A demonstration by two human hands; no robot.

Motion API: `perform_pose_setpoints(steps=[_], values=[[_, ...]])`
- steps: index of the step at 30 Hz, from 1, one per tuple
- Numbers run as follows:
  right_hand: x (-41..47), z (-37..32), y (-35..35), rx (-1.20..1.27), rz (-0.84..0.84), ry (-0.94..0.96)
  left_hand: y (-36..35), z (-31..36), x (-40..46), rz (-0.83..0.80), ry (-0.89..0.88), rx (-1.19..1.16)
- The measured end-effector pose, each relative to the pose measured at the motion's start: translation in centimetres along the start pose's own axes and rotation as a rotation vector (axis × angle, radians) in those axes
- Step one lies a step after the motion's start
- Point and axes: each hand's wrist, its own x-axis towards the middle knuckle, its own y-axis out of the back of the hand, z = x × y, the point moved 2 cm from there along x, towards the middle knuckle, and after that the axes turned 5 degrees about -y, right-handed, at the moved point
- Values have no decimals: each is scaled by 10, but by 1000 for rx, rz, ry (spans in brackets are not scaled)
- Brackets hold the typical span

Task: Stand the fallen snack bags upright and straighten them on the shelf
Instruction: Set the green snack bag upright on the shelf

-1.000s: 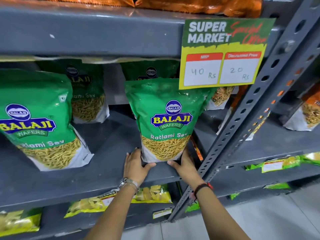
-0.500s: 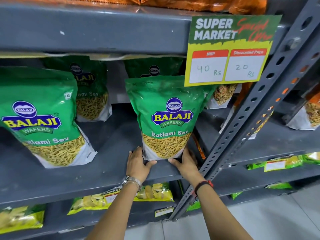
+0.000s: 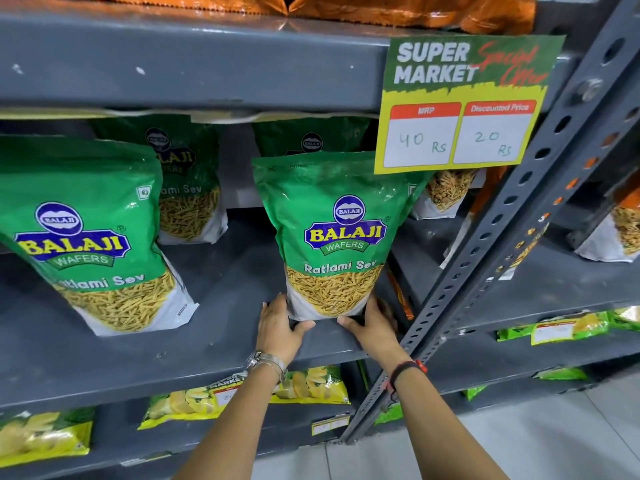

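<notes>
The left hand [image 3: 278, 327] cups the lower left corner of a green Ratlami Sev bag [image 3: 337, 233], thumb hooked under its base and fingers spread up along the side; the right hand [image 3: 372, 327] mirrors it at the lower right corner, thumb pointing inward along the bottom edge, so the bag is gripped between both palms. A metal watch [image 3: 265, 363] sits on the left wrist and a black band [image 3: 405, 370] with a red clasp on the right. The bag stands upright near the front edge of the grey shelf [image 3: 214, 327], its label facing out and its top just under a green-and-yellow price card [image 3: 464, 102] (handwritten 40 Rs and 20 Rs). To the left on the same shelf stands a second green bag [image 3: 86, 237], leaning slightly left, well apart from the held one. Two more green bags [image 3: 188, 188] stand further back, one partly hidden behind the held bag. To the right runs a perforated grey upright [image 3: 502, 230]. Yellow packets [image 3: 249, 393] lie flat on the shelf below, and orange bags [image 3: 398, 10] sit on the shelf above.
</notes>
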Motion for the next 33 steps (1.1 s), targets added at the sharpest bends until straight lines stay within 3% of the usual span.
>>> perform_pose_setpoints(steps=[19, 21, 23, 26, 30, 32, 33], values=[[-2, 1, -3, -20, 20, -19, 0, -3, 1, 11, 1, -33], [-14, 1, -4, 118, 116, 1, 4, -5, -4, 5, 7, -91], [-38, 0, -9, 281, 324, 35, 18, -9, -17, 52, -32, -97], [-78, -20, -34, 335, 486, 293, 58, -21, -44, 303, -130, -50], [-85, -79, -85, 378, 216, 459, 137, -69, -69, 715, -37, -14], [-76, -110, -112, 380, 24, 416, 175, -98, -70, 768, 107, 32], [-70, -124, -126, 338, -74, 395, 192, -113, -66, 719, 181, 50]])
